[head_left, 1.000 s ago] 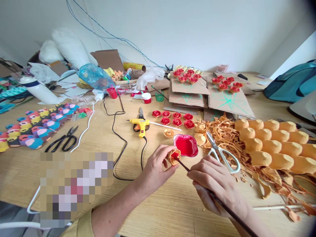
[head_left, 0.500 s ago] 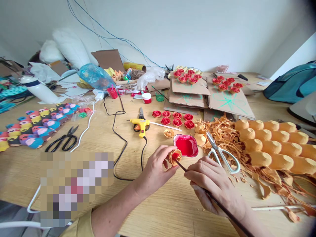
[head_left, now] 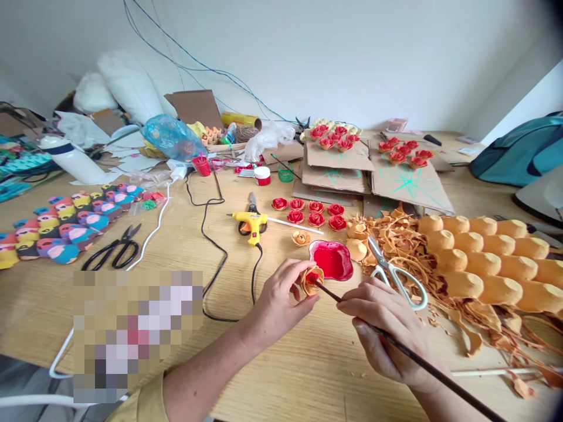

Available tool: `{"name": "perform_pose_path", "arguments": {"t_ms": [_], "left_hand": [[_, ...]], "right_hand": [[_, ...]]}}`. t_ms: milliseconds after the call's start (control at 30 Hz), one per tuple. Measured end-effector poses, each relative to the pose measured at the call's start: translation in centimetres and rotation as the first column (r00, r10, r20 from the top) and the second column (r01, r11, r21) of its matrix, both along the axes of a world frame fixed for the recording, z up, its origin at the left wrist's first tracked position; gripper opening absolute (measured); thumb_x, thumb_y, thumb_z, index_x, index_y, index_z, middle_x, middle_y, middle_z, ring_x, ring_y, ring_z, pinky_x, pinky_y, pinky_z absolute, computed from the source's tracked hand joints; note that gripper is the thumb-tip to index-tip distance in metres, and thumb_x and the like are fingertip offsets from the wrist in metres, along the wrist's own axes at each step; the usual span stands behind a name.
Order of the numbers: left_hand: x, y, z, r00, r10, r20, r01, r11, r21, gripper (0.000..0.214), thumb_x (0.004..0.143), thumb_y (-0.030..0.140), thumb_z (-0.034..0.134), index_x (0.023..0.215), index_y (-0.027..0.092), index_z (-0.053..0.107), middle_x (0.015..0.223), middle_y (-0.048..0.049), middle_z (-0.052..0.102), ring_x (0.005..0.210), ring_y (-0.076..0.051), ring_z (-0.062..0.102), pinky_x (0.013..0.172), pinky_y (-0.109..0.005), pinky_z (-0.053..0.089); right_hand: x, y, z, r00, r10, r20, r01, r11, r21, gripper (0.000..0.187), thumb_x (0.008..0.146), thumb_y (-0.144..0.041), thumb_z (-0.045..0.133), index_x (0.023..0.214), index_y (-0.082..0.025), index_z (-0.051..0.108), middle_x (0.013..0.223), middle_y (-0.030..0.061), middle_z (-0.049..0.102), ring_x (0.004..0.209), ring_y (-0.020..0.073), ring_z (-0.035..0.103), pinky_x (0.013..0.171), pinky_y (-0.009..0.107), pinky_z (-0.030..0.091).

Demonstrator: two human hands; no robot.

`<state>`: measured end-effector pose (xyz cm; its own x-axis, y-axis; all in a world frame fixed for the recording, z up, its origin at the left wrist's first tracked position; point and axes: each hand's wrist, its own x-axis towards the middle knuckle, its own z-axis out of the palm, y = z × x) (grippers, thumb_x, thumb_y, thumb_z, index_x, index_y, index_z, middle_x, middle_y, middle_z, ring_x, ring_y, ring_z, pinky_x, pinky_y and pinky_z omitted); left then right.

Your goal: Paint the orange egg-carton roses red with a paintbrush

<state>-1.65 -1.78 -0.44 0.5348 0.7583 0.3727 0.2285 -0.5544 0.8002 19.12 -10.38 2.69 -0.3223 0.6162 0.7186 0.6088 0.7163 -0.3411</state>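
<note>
Pressed hard, the slim dark brush (head_left: 440, 374) the right hand (head_left: 387, 328) holds could tear the left hand's (head_left: 281, 298) pinched orange papery flower (head_left: 311, 278).

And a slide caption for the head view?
Left hand holds a flower; right hand holds a brush to its red centre.
</note>
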Motion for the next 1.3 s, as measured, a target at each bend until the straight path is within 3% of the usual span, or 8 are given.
{"name": "perform_pose_path", "arguments": {"t_ms": [333,600,767,933,1300], "left_hand": [[0.1,-0.1,0.2,1.000,0.021,0.011,-0.021,0.999,-0.033,0.049,0.083,0.003,0.069,0.128,0.022,0.065,0.111,-0.0039,0.068,0.083,-0.012,0.066,0.067,-0.020,0.060],[0.1,0.1,0.2,0.999,0.037,0.032,-0.036,0.999,-0.033,0.044,0.086,0.008,0.070,0.127,0.021,0.064,0.114,-0.0055,0.068,0.083,-0.013,0.067,0.065,-0.020,0.061],[-0.1,0.3,0.2,0.998,0.069,-0.001,-0.069,0.996,0.050,0.047,0.082,0.004,0.073,0.126,0.021,0.065,0.111,-0.0051,0.071,0.086,-0.015,0.070,0.070,-0.023,0.061],[-0.2,0.4,-0.2,0.995,0.103,0.015,-0.104,0.990,0.099,0.053,0.082,0.003,0.076,0.129,0.023,0.064,0.115,-0.0053,0.072,0.096,-0.018,0.071,0.078,-0.025,0.062],[-0.2,0.4,-0.2,0.993,0.119,0.003,-0.118,0.982,0.150,0.055,0.081,0.001,0.076,0.129,0.024,0.062,0.117,-0.0054,0.071,0.104,-0.020,0.070,0.094,-0.032,0.061]], "right_hand": [[-1.0,0.3,1.0,0.981,-0.001,0.196,-0.010,0.998,0.057,0.019,0.102,-0.007,0.045,0.107,-0.017,0.060,0.087,0.0056,0.072,0.074,0.0153,0.064,0.075,0.032,0.050],[0.0,0.1,1.1,0.987,-0.037,0.159,0.020,0.994,0.107,0.018,0.099,-0.006,0.047,0.104,-0.017,0.060,0.082,0.0032,0.067,0.071,0.0143,0.058,0.075,0.031,0.047],[0.9,0.3,0.8,0.978,-0.190,0.088,0.184,0.980,0.072,0.014,0.100,-0.009,0.050,0.101,-0.019,0.059,0.078,0.0003,0.065,0.064,0.0129,0.058,0.067,0.028,0.046],[1.3,1.0,-0.2,0.927,-0.368,0.073,0.368,0.930,0.006,0.012,0.105,-0.017,0.052,0.096,-0.021,0.059,0.075,-0.0017,0.066,0.064,0.0126,0.063,0.065,0.026,0.047],[1.8,1.8,-2.1,0.877,-0.477,0.060,0.480,0.876,-0.049,0.016,0.106,-0.023,0.054,0.093,-0.022,0.062,0.070,-0.0027,0.069,0.059,0.0130,0.068,0.061,0.026,0.048]]}}
